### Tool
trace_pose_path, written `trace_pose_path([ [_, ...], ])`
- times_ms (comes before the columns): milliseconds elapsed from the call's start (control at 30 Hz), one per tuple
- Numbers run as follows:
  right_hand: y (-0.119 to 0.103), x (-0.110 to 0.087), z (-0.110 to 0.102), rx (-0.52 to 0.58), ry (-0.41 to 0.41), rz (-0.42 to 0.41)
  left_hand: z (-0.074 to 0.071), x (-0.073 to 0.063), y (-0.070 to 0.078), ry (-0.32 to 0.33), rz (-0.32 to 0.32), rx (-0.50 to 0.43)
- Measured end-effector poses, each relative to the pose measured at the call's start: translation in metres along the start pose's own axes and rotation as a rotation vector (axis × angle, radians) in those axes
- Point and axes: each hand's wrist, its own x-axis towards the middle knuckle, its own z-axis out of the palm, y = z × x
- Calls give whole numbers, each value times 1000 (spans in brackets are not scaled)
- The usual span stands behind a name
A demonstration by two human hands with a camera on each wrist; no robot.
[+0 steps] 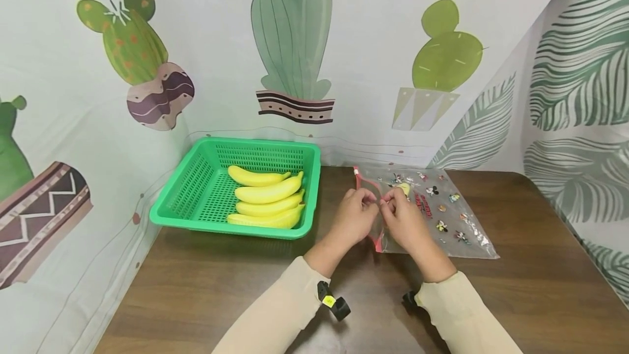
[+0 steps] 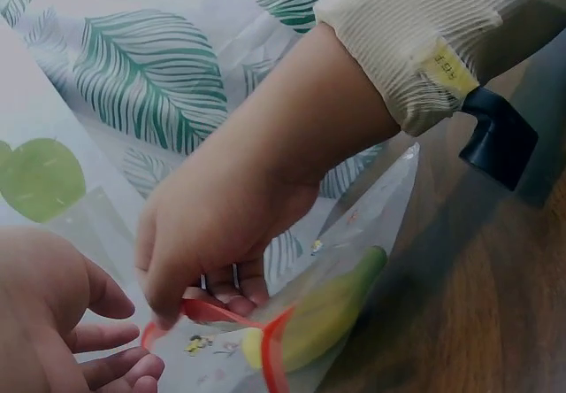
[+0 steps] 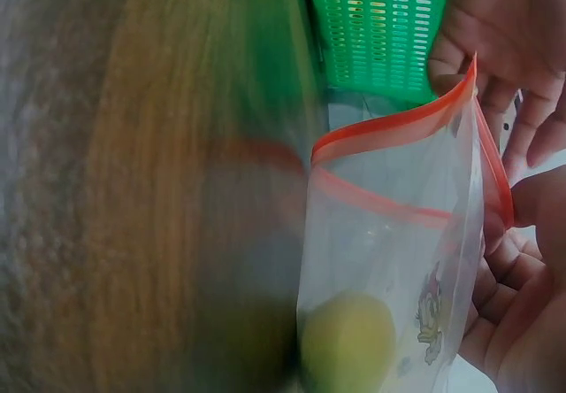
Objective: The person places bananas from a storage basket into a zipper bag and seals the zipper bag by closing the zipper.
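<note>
A clear zip bag (image 1: 449, 206) printed with cartoon figures lies on the table, its red-edged mouth spread apart. Inside is a banana (image 2: 332, 322), mostly covered by the right hand in the head view; only its rounded yellow end (image 3: 348, 344) shows in the right wrist view. My right hand (image 1: 405, 217) pinches the red rim (image 3: 398, 132) between thumb and fingers. Close against it, my left hand (image 1: 355, 216) has curled fingertips at the same rim, seemingly pinching it; its exact contact is partly hidden. Several bananas (image 1: 267, 193) lie in the green basket (image 1: 167, 217).
The basket stands left of the bag on the brown wooden table (image 1: 206, 288). A cloth wall (image 1: 368, 70) with cactus and leaf prints rises behind and beside the table. Small black devices (image 1: 339, 307) are strapped at both cuffs.
</note>
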Motion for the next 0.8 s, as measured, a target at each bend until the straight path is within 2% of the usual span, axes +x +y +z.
trace_pose_path([
  [400, -1, 0, -1, 11, -24, 17, -25, -10, 10, 24, 78, 45],
  [700, 0, -1, 1, -6, -3, 11, -52, -13, 13, 21, 106, -26],
  [800, 0, 0, 2, -10, 9, 1, -60, -12, 14, 40, 106, -34],
])
